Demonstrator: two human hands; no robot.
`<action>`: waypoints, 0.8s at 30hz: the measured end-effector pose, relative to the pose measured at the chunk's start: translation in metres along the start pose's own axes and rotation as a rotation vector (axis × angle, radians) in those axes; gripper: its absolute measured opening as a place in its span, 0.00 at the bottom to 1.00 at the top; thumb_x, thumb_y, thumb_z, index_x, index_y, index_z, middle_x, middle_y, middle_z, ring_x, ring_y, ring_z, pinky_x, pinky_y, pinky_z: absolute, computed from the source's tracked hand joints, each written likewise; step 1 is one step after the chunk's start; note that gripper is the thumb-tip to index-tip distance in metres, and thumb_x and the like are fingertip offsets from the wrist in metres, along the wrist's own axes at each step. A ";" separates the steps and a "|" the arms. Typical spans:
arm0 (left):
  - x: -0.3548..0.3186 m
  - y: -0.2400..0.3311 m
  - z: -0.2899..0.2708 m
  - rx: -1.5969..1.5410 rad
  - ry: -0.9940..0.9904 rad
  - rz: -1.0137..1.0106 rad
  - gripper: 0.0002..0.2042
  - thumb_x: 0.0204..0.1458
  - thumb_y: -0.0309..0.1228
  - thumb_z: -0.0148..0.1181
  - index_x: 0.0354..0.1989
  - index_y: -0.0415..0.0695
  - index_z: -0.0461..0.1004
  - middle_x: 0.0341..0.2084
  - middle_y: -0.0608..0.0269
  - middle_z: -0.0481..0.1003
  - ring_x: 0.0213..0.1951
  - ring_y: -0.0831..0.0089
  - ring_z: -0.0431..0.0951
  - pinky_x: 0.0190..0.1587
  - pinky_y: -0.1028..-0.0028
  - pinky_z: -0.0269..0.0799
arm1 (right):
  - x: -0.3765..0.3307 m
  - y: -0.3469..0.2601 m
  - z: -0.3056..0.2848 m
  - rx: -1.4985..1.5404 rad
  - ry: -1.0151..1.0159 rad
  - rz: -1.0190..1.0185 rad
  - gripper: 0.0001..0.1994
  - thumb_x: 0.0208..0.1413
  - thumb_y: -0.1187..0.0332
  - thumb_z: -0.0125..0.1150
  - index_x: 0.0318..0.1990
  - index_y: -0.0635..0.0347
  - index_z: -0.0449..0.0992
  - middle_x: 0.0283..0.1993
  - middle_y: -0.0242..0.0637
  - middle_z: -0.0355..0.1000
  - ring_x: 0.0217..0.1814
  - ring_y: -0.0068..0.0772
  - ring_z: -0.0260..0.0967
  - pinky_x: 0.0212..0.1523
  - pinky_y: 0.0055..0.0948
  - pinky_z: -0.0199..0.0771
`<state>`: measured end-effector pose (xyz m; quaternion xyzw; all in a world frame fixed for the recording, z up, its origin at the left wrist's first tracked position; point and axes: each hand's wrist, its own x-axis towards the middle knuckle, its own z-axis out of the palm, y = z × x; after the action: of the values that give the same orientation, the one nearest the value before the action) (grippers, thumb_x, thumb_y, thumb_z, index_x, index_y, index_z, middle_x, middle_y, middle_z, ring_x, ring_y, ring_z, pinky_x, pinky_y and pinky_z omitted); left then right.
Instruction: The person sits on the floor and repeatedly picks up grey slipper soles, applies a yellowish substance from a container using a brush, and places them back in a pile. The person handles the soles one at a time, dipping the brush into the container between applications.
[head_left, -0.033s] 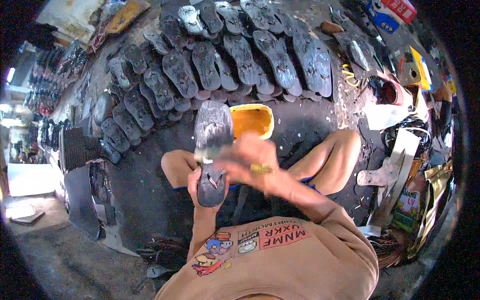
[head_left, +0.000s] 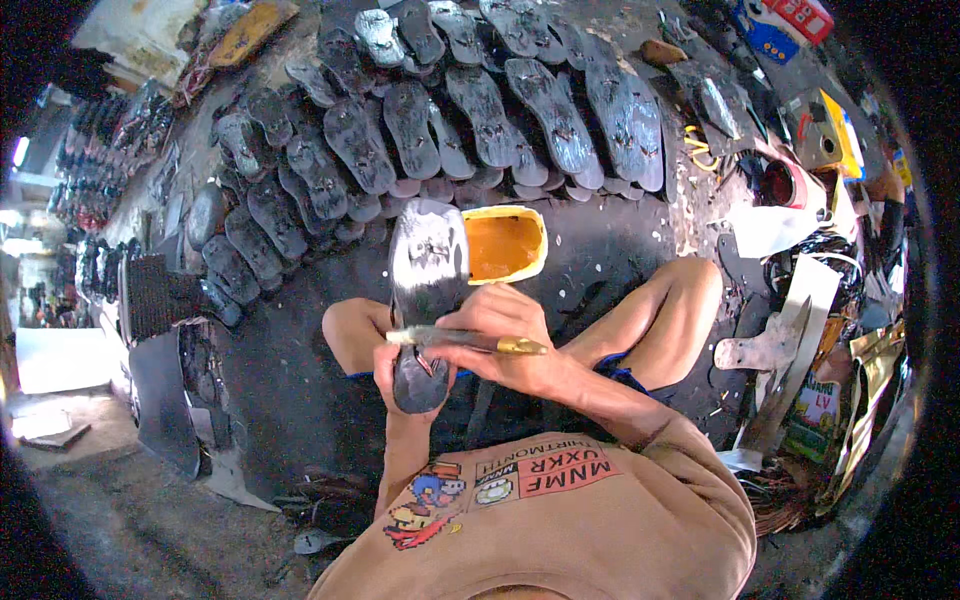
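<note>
A black sandal sole (head_left: 430, 245) stands lengthwise in front of me, with a shiny wet-looking patch at its far end. My left hand (head_left: 385, 362) is closed around its near part, and a small strap piece shows there. In my right hand (head_left: 512, 318), a brush (head_left: 517, 346) with a yellowish handle end is gripped. The brush lies crosswise over the sole, its pale bristles at the sole's left edge near my left hand. Just right of the sole's far end sits a yellow tub (head_left: 543, 250) with amber liquid inside.
Rows of black sandal soles (head_left: 480, 115) overlap on the dark floor ahead. A red-and-white can (head_left: 785, 185), scraps and a light flat strip (head_left: 808, 300) lie to the right. A dark textured mat (head_left: 152, 298) and a white sheet (head_left: 62, 360) are on the left.
The right hand and brush, blurred before, are now sharp and slightly nearer me. The sole's far end now shines brighter, and more of the tub shows.
</note>
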<state>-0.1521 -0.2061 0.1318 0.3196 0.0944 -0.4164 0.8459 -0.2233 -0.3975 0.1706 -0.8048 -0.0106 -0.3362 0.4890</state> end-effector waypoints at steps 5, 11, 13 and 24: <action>-0.010 0.001 0.001 0.724 -0.031 0.092 0.29 0.60 0.51 0.50 0.59 0.39 0.72 0.51 0.50 0.80 0.49 0.57 0.80 0.48 0.52 0.75 | 0.077 0.039 -0.055 -0.047 0.473 0.286 0.10 0.50 0.69 0.79 0.36 0.64 0.85 0.33 0.37 0.84 0.33 0.24 0.80 0.35 0.29 0.80; 0.010 0.006 -0.004 0.370 -0.261 -0.100 0.32 0.57 0.55 0.51 0.57 0.39 0.73 0.44 0.53 0.82 0.33 0.60 0.82 0.39 0.69 0.78 | 0.076 0.043 -0.072 -0.248 0.314 0.301 0.14 0.50 0.62 0.81 0.39 0.61 0.86 0.34 0.38 0.84 0.34 0.26 0.80 0.37 0.31 0.80; 0.010 -0.002 0.003 0.561 -0.245 -0.019 0.32 0.57 0.57 0.51 0.56 0.41 0.73 0.43 0.57 0.82 0.32 0.60 0.83 0.39 0.74 0.79 | 0.076 0.071 -0.087 -0.264 0.489 0.360 0.12 0.50 0.66 0.79 0.39 0.61 0.87 0.33 0.37 0.84 0.31 0.23 0.79 0.34 0.27 0.78; 0.046 -0.007 0.063 0.004 0.060 -0.044 0.20 0.68 0.47 0.52 0.58 0.47 0.75 0.46 0.62 0.81 0.42 0.67 0.84 0.43 0.64 0.85 | 0.031 0.004 -0.032 0.037 0.120 0.490 0.15 0.53 0.56 0.75 0.35 0.60 0.83 0.32 0.42 0.82 0.33 0.41 0.81 0.34 0.41 0.79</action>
<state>-0.1351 -0.2781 0.1582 0.3317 0.1258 -0.4253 0.8326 -0.2147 -0.4345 0.1946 -0.7529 0.2076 -0.2543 0.5705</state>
